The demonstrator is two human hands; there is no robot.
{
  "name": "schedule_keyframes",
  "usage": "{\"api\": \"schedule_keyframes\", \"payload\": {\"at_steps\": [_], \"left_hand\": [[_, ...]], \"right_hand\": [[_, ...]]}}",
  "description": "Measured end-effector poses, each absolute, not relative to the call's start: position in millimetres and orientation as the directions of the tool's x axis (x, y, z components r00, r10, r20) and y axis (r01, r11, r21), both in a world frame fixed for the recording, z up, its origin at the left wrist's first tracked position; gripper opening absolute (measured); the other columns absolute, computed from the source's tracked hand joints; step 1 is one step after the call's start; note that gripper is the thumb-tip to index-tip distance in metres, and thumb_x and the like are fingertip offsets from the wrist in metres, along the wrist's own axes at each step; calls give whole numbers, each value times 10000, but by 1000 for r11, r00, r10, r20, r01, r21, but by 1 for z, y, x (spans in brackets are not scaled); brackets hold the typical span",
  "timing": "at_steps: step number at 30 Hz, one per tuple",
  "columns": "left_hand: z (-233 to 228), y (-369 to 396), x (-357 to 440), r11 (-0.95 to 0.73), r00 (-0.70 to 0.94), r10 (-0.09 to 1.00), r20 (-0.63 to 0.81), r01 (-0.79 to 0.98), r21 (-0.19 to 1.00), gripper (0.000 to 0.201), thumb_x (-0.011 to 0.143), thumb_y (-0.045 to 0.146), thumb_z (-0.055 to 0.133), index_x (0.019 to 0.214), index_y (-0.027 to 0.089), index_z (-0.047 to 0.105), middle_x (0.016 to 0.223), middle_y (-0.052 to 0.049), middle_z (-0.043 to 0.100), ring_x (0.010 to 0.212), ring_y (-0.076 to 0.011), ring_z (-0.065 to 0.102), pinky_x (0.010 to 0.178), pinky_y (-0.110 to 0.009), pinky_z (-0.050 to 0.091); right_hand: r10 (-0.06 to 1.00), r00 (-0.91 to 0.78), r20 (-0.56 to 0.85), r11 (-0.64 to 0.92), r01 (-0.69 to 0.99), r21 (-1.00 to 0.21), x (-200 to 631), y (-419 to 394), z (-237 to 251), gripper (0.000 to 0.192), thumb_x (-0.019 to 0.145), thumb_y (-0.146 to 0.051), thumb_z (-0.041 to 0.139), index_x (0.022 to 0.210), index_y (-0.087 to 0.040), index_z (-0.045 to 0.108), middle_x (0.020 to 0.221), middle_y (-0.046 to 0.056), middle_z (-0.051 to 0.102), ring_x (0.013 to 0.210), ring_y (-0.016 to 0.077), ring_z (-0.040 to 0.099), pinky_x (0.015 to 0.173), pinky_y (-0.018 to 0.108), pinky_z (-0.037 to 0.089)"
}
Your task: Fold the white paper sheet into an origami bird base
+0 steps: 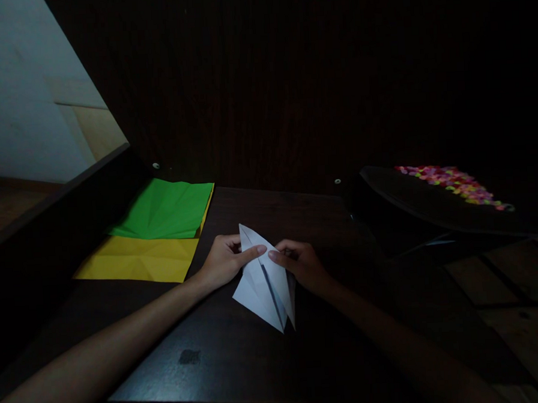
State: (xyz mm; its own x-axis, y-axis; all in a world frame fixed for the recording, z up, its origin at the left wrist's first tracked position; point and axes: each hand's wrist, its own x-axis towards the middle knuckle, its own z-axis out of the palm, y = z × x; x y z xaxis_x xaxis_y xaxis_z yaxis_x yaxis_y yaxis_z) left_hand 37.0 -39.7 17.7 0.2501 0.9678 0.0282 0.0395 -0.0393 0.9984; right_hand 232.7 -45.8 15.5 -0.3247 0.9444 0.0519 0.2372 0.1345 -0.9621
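Note:
Between both hands is a folded white sheet of paper (260, 289), with a dark slit running down its middle and pointed corners at top and bottom. My left hand (224, 261) pinches its upper left part, thumb flat on top and fingers curled behind. From the other side my right hand (302, 265) grips the upper right edge, its thumb close to the left thumb. Most of the fingers under the paper are hidden. The paper is held above the dark wooden table (167, 333).
To the left, a creased green sheet (170, 206) lies over a yellow sheet (141, 259). A dark raised board (47, 195) edges the left side, and a tall dark panel (263, 93) the back. At right, small colourful pieces (457, 182) lie on a dark curved surface.

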Motion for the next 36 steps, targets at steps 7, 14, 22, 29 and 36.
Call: {"api": "schedule_keyframes", "payload": {"at_steps": [7,14,22,29,36], "left_hand": [[15,-40,39,37,289,956,-41,20,999,251,726,358,765,751,112,727,718,-46,727,597,-147,637,544,-224,484],[16,-41,38,20,279,960,-40,75,997,281,719,378,755,734,99,726,708,-60,721,582,-148,622,526,-227,459],[18,-44,40,2,251,968,-23,83,997,297,735,393,735,711,98,717,672,-56,702,553,-145,600,506,-228,441],[17,-45,40,-7,252,968,-11,71,997,282,739,384,737,719,103,723,662,-52,699,546,-145,598,502,-229,442],[17,-44,40,-6,256,967,-10,63,998,285,748,378,728,712,96,715,636,-44,685,524,-134,582,480,-216,423]], "right_hand": [[942,-320,97,180,239,-954,232,-46,11,320,792,-438,661,619,-193,552,569,-35,524,535,108,461,512,233,362],[942,-322,98,178,231,-957,232,-46,12,316,780,-432,668,613,-192,548,565,-35,516,529,107,451,507,236,349],[947,-308,91,161,210,-964,231,-46,11,345,766,-452,685,598,-190,535,554,-40,495,517,102,433,492,232,341],[952,-293,93,158,207,-965,231,-46,9,384,747,-514,689,601,-193,539,556,-31,502,523,106,425,493,237,334],[950,-298,90,154,199,-968,231,-46,9,366,744,-484,694,594,-196,523,551,-36,484,518,107,416,492,242,322]]}}
